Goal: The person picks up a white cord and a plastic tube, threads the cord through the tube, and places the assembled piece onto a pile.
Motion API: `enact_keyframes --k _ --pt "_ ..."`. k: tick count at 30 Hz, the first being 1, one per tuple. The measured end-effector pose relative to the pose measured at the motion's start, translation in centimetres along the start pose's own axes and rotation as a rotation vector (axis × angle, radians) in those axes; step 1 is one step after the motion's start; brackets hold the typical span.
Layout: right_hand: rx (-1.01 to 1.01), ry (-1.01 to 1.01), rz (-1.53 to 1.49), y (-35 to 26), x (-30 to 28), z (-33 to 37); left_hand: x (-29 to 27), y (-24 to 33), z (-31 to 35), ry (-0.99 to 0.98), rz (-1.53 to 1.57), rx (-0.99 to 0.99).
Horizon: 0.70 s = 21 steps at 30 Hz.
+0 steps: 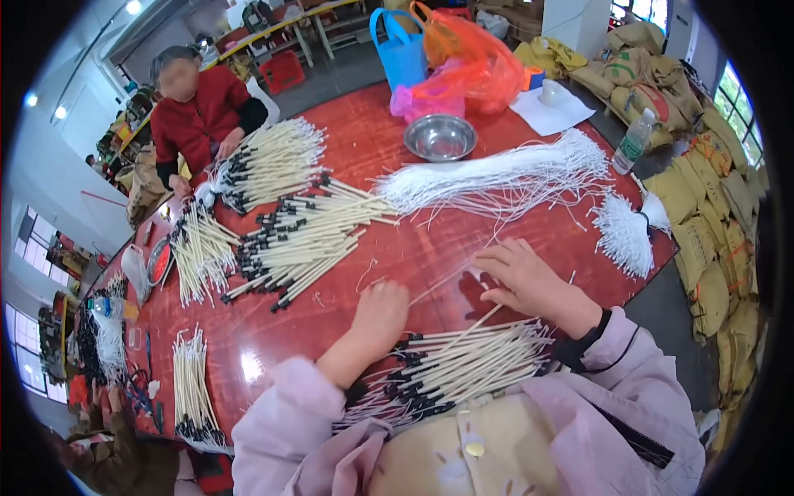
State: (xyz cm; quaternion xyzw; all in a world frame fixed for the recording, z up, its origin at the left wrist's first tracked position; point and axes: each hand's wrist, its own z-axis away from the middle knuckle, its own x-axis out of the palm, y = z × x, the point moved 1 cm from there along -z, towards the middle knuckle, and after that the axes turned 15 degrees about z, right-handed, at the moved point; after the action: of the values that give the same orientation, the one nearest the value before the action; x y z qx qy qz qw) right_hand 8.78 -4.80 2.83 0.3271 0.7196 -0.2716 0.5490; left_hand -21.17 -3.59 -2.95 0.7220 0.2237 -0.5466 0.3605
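My left hand (382, 316) is closed near the front of the red table, with a thin pale cord (437, 283) running out from its fingers. That cord stretches up toward the fingertips of my right hand (523, 279), whose fingers are apart and slightly curved. Whether the right fingertips touch the cord is hard to make out. Just below both hands, against my body, lies a pile of cream sticks with black ends (471, 364). One stick pokes up from this pile under my right hand. Beyond my hands spreads a long bundle of white cords (496, 180).
More black-ended sticks (306, 240) lie left of centre, and a smaller bundle (192, 384) lies front left. A metal bowl (440, 138), plastic bags (471, 62) and a bottle (634, 142) stand farther back. A person in red (198, 116) handles sticks across the table. Stacked sacks (703, 215) line the right.
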Motion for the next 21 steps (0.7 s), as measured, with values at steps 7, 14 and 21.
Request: enact_keyframes --k 7,14,21 --pt "-0.004 0.007 0.023 0.9 1.8 -1.3 -1.8 -1.8 5.6 -0.054 -0.126 -0.051" --pt "0.078 -0.068 0.038 1.2 2.2 -1.2 -1.5 -1.5 6.4 -0.017 -0.173 -0.025" --pt "0.077 -0.042 0.083 2.3 4.1 -0.9 -1.2 -1.6 6.2 -0.05 -0.133 -0.028"
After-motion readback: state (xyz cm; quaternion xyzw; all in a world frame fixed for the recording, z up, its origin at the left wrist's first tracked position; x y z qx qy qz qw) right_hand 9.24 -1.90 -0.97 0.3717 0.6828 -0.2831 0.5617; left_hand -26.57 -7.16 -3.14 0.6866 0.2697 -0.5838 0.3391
